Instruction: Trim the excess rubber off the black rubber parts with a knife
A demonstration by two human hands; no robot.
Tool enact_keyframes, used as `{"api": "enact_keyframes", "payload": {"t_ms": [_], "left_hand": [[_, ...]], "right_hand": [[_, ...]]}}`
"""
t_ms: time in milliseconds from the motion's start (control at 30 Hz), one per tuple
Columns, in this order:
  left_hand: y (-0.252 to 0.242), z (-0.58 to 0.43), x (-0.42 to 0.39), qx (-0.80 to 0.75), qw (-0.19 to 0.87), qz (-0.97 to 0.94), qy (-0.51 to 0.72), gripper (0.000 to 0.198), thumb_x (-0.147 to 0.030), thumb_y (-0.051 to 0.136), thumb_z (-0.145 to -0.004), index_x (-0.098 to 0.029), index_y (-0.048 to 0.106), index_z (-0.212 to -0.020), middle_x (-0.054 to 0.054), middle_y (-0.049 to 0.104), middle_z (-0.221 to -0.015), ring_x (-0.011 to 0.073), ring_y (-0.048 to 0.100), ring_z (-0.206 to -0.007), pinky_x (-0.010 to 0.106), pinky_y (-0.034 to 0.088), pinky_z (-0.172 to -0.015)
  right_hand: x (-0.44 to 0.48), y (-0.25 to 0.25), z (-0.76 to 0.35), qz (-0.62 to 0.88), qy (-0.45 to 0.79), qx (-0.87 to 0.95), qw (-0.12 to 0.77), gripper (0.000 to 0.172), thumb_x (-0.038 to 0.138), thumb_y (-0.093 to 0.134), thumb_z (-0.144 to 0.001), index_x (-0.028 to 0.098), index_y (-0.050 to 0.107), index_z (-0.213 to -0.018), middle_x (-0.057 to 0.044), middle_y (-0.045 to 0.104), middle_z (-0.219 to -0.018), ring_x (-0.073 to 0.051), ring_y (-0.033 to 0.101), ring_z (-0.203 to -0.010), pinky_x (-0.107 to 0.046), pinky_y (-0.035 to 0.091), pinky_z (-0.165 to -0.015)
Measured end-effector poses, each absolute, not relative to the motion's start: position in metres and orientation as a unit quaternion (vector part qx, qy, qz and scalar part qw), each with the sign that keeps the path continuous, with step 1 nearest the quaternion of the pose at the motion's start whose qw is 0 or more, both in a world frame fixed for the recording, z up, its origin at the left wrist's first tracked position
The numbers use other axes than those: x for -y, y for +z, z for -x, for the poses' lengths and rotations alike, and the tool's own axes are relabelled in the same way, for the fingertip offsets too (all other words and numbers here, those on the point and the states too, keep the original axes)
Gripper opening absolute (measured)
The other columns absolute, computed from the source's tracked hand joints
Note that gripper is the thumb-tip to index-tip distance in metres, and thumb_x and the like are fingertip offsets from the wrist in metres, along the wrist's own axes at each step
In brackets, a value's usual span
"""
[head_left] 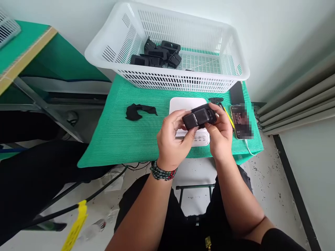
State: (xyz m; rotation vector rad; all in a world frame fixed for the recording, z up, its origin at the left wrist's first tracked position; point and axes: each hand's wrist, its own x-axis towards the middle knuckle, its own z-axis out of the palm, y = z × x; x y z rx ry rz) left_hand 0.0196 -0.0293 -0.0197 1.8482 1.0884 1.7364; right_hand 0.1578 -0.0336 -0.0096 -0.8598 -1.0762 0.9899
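Observation:
My left hand (172,137) and my right hand (221,134) are both closed round one black plastic part (200,118), held between them just above a small white scale (187,104). The left thumb and fingers pinch its left end. The right fingers wrap its right end. A bead bracelet (163,172) circles my left wrist. The scale sits on a green mesh mat (131,136) over a small table.
A white slotted basket (230,48) at the back holds several similar black parts (159,54). A black scrap (137,111) lies left on the mat. A phone (240,122) and black tool (217,101) lie right. Wall and radiator stand right, cables on the floor.

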Motion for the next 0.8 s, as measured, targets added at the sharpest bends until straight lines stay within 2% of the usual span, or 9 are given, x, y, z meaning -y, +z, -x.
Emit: {"api": "enact_keyframes", "payload": {"t_ms": [100,233,300,367,433,600,800], "left_hand": [[-0.019,-0.0188,0.0291,-0.389,0.193,-0.654,0.62,0.053,-0.015,0.078,-0.089,-0.021,0.056,-0.137,0.012,0.076,-0.128,0.0226,0.078,-0.113,0.03,0.068,-0.083],[-0.0208,-0.0197,0.0282,-0.393,0.193,-0.66,0.611,0.05,-0.016,0.077,-0.089,-0.022,0.058,-0.136,0.011,0.076,-0.128,0.021,0.078,-0.106,0.03,0.067,-0.081],[-0.0209,-0.0195,0.0279,-0.401,0.184,-0.664,0.604,0.048,-0.019,0.077,-0.089,-0.022,0.059,-0.133,0.01,0.076,-0.124,0.0161,0.077,-0.088,0.027,0.064,-0.073],[-0.0202,-0.0184,0.0274,-0.405,0.185,-0.665,0.599,0.045,-0.024,0.08,-0.089,-0.022,0.061,-0.13,0.008,0.076,-0.118,0.0089,0.068,-0.067,0.021,0.057,-0.059],[-0.0191,-0.0166,0.0267,-0.4,0.195,-0.67,0.594,0.045,-0.033,0.082,-0.089,-0.021,0.062,-0.128,0.006,0.076,-0.111,0.0046,0.058,-0.055,0.018,0.048,-0.048],[-0.0178,-0.0128,0.0251,-0.377,0.183,-0.696,0.582,0.049,-0.052,0.082,-0.09,-0.021,0.064,-0.124,0.003,0.077,-0.1,0.0044,0.055,-0.051,0.02,0.049,-0.05],[-0.015,-0.0134,0.0208,-0.348,0.179,-0.708,0.587,0.042,-0.046,0.079,-0.094,-0.022,0.064,-0.125,0.001,0.077,-0.098,0.0041,0.057,-0.052,0.019,0.052,-0.054]], "right_hand": [[0.0339,-0.0087,-0.1566,0.374,0.439,0.472,0.666,0.042,0.035,0.074,-0.09,0.034,0.065,-0.13,-0.005,0.074,-0.126,-0.024,0.07,-0.111,-0.046,0.06,-0.101],[0.0332,-0.0091,-0.1578,0.369,0.435,0.472,0.672,0.04,0.033,0.075,-0.09,0.035,0.067,-0.129,-0.002,0.076,-0.117,-0.021,0.071,-0.102,-0.043,0.061,-0.097],[0.0327,-0.0095,-0.1581,0.37,0.429,0.468,0.679,0.038,0.032,0.074,-0.09,0.035,0.069,-0.128,-0.002,0.076,-0.117,-0.021,0.071,-0.102,-0.043,0.06,-0.098],[0.0323,-0.0096,-0.1575,0.372,0.427,0.455,0.687,0.037,0.033,0.074,-0.09,0.033,0.07,-0.127,-0.002,0.076,-0.12,-0.022,0.072,-0.106,-0.045,0.059,-0.102],[0.032,-0.0094,-0.1567,0.386,0.431,0.44,0.687,0.04,0.036,0.072,-0.091,0.032,0.07,-0.131,-0.003,0.076,-0.122,-0.023,0.071,-0.111,-0.047,0.058,-0.107],[0.0304,-0.0089,-0.1579,0.426,0.43,0.423,0.674,0.044,0.045,0.07,-0.093,0.034,0.071,-0.135,-0.004,0.073,-0.136,-0.026,0.068,-0.124,-0.051,0.053,-0.115],[0.0266,-0.0098,-0.161,0.425,0.444,0.422,0.666,0.042,0.047,0.067,-0.096,0.033,0.072,-0.135,-0.004,0.072,-0.14,-0.027,0.069,-0.124,-0.054,0.052,-0.116]]}}
